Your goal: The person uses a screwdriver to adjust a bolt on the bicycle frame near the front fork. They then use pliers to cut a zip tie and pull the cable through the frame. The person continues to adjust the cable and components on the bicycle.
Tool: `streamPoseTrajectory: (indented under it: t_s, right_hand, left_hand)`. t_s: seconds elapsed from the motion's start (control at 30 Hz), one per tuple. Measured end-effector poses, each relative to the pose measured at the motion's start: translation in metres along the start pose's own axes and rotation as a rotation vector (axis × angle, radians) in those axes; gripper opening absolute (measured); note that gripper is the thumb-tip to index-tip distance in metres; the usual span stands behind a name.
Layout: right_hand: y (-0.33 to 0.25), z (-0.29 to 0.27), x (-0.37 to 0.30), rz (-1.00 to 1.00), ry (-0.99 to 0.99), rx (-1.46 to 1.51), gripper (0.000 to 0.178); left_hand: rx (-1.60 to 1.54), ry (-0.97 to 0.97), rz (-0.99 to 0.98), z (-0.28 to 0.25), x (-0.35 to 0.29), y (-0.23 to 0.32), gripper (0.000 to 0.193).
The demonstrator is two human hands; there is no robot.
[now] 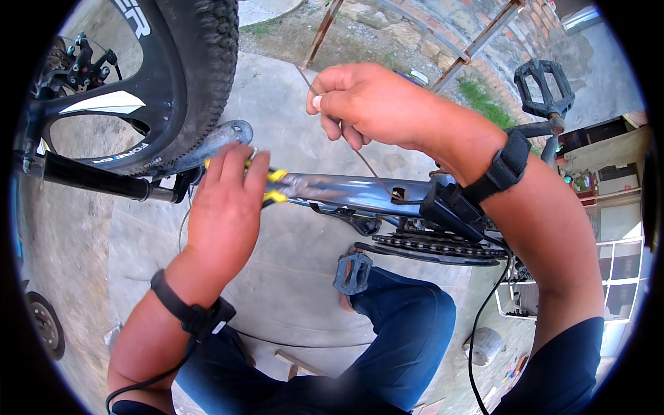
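My left hand [228,200] is wrapped round pliers [275,185] with yellow and black handles. Their metal jaws, blurred, point right over the grey bicycle frame tube [353,191]. Up and to the right, my right hand [356,100] pinches a thin cable [368,166] between thumb and fingers. That cable rises at a slant from a small opening [398,195] in the tube, and its free end sticks out past my fingertips. The pliers and the cable are apart.
A front wheel [200,76] with a knobby tyre stands at the upper left. Below the tube are a chainring [436,247] and one pedal [353,271], close to my knee. Another pedal [544,88] juts out at the upper right. A metal can [484,346] sits on the concrete floor.
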State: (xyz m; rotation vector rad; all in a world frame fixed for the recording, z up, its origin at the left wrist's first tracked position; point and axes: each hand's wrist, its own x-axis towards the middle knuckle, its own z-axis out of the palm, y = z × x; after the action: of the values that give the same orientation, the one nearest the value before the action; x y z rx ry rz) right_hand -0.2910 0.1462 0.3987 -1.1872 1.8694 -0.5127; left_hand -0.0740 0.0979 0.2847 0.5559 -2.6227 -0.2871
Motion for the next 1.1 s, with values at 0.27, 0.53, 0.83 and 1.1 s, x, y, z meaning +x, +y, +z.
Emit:
streamPoseTrajectory:
  t_s: [0.27,0.53,0.83,1.1]
  right_hand:
    - [0.001,-0.002,0.001,0.006,-0.012,0.0,0.021]
    - [0.003,-0.002,0.002,-0.016,-0.01,0.033,0.02]
    - [0.003,-0.003,0.001,-0.014,0.002,0.033,0.019]
    - [0.004,-0.005,-0.001,-0.036,0.008,0.055,0.018]
  left_hand:
    - [0.211,0.052,0.216,-0.003,0.041,0.013,0.044]
    - [0.146,-0.007,0.258,-0.008,0.056,0.023,0.043]
    - [0.213,-0.057,0.266,-0.013,0.059,0.026,0.043]
    - [0.345,-0.055,0.325,-0.017,0.06,0.033,0.046]
